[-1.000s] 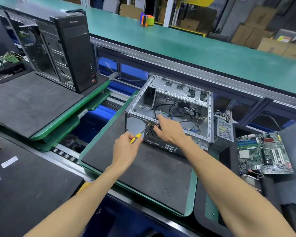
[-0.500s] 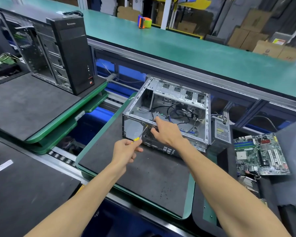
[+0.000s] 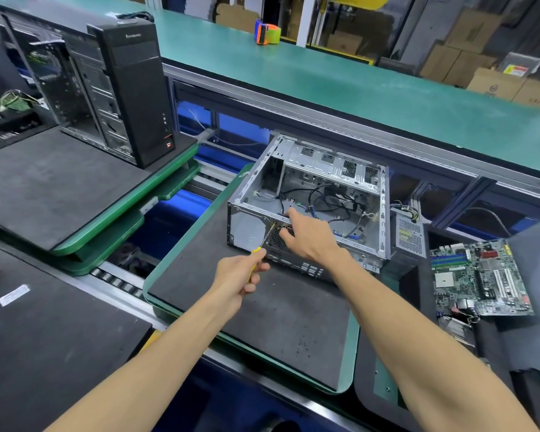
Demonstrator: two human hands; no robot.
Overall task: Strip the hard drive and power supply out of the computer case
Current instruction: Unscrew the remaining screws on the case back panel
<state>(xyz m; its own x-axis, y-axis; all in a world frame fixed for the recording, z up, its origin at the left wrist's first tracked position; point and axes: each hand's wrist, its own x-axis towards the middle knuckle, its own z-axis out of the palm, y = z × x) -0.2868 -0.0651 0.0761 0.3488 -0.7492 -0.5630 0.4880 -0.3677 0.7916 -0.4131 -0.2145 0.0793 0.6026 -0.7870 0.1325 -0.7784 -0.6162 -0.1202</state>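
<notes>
Your open computer case (image 3: 309, 207) lies on its side at the far edge of the grey padded surface (image 3: 262, 322), open face up, loose cables inside. A boxy metal unit (image 3: 410, 236), probably the power supply, stands just beside the case at the surface's far right corner; I cannot tell where the hard drive is. Your right hand (image 3: 309, 235) rests on the case's near top rim, fingers loosely bent, gripping nothing. Your left hand (image 3: 240, 275) grips the yellow screwdriver (image 3: 262, 246), whose long axis runs up and right from that grip, tip at the case's near wall, so the left hand drives.
</notes>
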